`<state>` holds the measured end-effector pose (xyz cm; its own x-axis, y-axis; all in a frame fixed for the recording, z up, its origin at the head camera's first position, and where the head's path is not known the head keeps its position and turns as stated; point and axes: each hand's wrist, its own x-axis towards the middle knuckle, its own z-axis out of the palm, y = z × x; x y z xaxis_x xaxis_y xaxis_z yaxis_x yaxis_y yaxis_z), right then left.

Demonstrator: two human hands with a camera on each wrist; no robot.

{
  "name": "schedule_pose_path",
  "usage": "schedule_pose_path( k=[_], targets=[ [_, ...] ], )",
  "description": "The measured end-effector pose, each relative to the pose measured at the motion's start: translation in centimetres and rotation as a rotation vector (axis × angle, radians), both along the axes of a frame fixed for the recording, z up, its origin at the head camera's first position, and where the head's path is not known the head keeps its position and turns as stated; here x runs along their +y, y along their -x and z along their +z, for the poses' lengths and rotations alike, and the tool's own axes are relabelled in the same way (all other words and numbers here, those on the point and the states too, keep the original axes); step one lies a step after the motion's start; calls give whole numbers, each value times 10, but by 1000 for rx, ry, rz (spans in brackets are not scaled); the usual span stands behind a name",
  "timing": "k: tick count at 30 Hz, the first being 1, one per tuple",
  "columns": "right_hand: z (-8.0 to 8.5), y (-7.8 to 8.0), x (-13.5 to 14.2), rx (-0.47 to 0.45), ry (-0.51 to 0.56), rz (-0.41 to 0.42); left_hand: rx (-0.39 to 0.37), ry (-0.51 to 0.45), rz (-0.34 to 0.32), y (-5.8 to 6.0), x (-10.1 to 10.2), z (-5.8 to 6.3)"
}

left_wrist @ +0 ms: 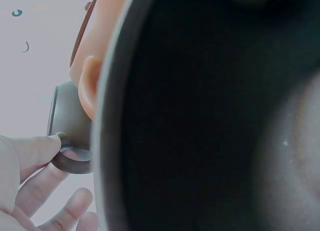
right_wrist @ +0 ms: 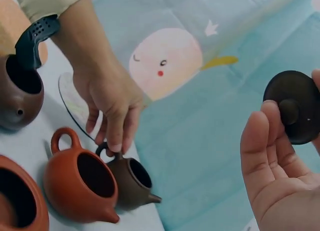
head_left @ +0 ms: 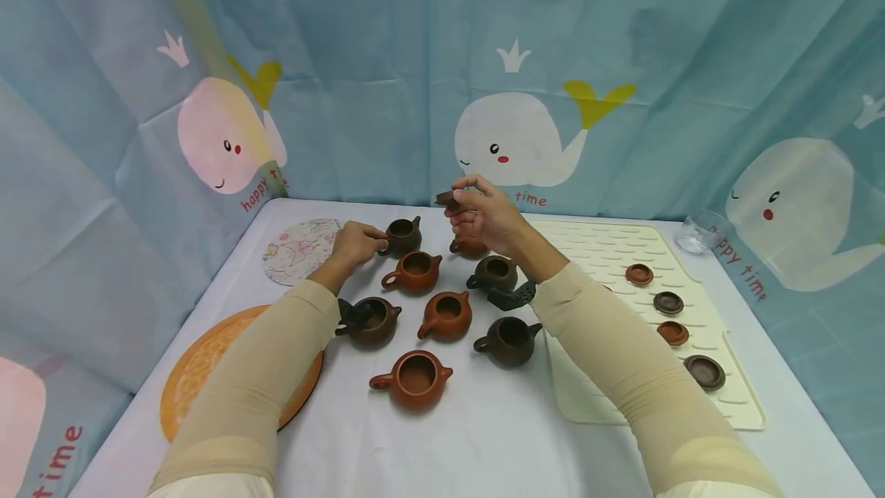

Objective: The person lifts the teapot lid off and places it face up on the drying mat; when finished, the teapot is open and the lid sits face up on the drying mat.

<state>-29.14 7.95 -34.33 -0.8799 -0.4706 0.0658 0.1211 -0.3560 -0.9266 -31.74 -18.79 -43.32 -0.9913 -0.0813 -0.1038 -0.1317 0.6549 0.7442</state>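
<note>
At the back of the table my left hand [head_left: 356,243] pinches the handle of a small dark brown teapot [head_left: 404,238], which has no lid on. In the left wrist view, thumb and fingers meet at that teapot's handle [left_wrist: 64,141]. My right hand [head_left: 492,217] is raised at the back centre and holds a dark brown teapot lid [head_left: 445,198] by its edge. The right wrist view shows the lid's round knob [right_wrist: 289,112]. A reddish-brown teapot [head_left: 415,272] stands just in front of the held teapot, and another red one [head_left: 469,246] is partly hidden below my right hand.
Several more lidless teapots, red [head_left: 417,380] and dark brown [head_left: 509,341], stand mid-table. On the right, a cream mat [head_left: 594,398] bears several lids [head_left: 704,372]. A clear cup [head_left: 698,233] stands at the back right. On the left lie a round orange mat [head_left: 187,375] and a floral disc [head_left: 297,252].
</note>
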Motion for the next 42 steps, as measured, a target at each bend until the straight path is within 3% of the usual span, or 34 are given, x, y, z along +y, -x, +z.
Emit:
schedule_pose_path(
  k=[8, 19, 27, 42],
  targets=[
    [14, -10, 25, 65, -77, -17, 3, 13, -6, 1, 1, -1],
    [33, -27, 70, 232, -324, -52, 6, 8, -7, 3, 0, 1],
    [37, -32, 107, 255, -370, -114, -33, -18, 8, 4, 2, -3],
    [29, -34, 160, 264, -509, -228, 17, 6, -11, 4, 1, -6]
  ],
)
